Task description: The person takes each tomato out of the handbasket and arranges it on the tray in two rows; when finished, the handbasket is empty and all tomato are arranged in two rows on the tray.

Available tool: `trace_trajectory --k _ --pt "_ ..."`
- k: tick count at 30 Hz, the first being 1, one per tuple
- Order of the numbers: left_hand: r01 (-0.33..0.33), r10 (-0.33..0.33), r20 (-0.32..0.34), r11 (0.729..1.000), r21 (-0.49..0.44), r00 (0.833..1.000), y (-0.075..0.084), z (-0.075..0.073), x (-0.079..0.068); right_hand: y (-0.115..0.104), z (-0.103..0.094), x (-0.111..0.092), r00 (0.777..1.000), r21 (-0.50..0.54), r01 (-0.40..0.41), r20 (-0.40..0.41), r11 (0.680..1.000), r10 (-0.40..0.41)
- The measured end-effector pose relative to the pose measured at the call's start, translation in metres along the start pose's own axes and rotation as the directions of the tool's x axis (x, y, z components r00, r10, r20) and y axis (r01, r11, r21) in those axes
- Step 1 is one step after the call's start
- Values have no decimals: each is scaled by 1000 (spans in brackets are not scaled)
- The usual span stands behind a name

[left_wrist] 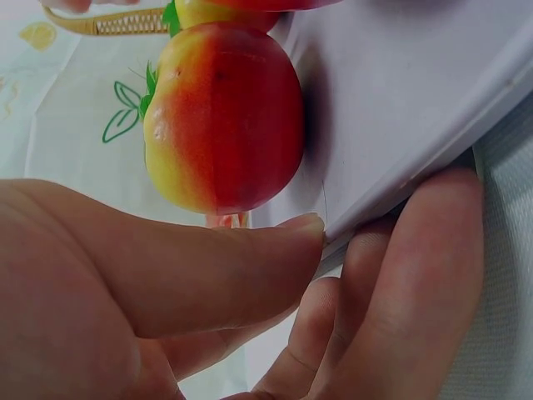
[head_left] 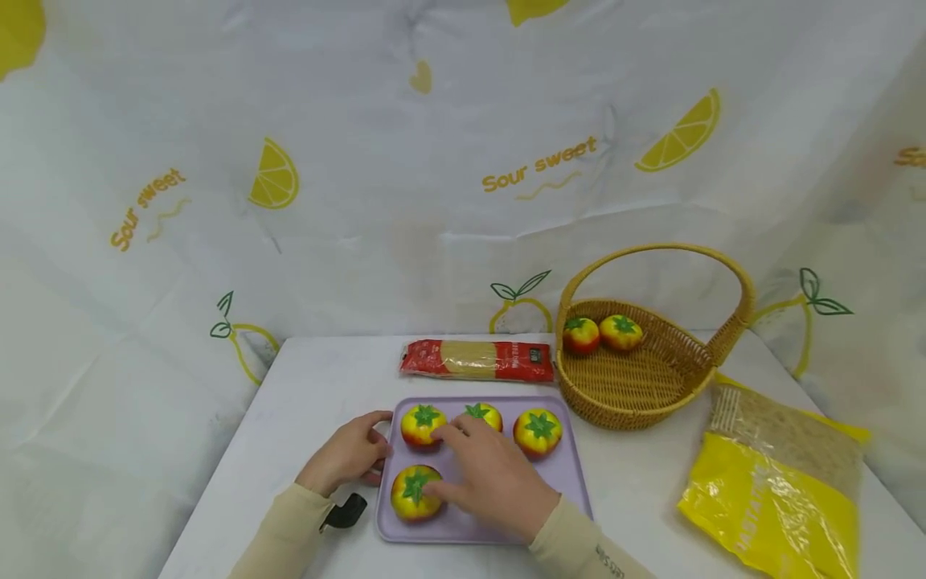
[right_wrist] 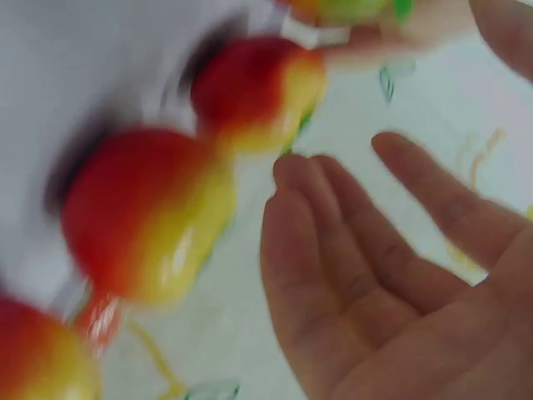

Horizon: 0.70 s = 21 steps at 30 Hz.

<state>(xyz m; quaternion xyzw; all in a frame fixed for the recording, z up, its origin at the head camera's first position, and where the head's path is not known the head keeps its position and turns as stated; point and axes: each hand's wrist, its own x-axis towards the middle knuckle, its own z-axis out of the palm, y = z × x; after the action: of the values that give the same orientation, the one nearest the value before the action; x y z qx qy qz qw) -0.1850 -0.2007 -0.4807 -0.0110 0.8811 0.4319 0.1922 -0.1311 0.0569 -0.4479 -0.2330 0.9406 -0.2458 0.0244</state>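
On the rectangular lilac tray (head_left: 569, 476) I see 4 round, glossy red-and-yellow fruits (head_left: 538, 434) with green star-shaped tops; my left grip (head_left: 352, 450) pinches the tray's rim, my right grip (head_left: 493, 476) hovers, fingers apart.

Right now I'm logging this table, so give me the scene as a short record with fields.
Left hand: holds the tray at its left edge
Right hand: above the tray, holding nothing
Tray: purple, four red-and-yellow fruits showing
Basket: wicker, two similar fruits inside
Red packet: behind the tray, left of the basket
Yellow bag: right of the tray
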Motion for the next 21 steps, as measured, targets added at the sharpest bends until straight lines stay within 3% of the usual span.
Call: trace_trajectory --k 4,10,16,21 --pt "-1 1 1 1000 -4 1000 -1 2 1 24 -28 -5 995 -16 7 -96 1000 -9" --pt "-5 5 -7 1000 -15 1000 -2 2 2 77 -82 -17 974 -125 -69 -224 990 40" --pt "-5 5 -2 1000 -10 1000 -2 3 3 131 -126 -24 967 -162 -159 -225 974 121" --pt "-6 6 5 1000 -11 1000 -4 4 2 178 -149 -20 964 -162 -214 -192 963 182"
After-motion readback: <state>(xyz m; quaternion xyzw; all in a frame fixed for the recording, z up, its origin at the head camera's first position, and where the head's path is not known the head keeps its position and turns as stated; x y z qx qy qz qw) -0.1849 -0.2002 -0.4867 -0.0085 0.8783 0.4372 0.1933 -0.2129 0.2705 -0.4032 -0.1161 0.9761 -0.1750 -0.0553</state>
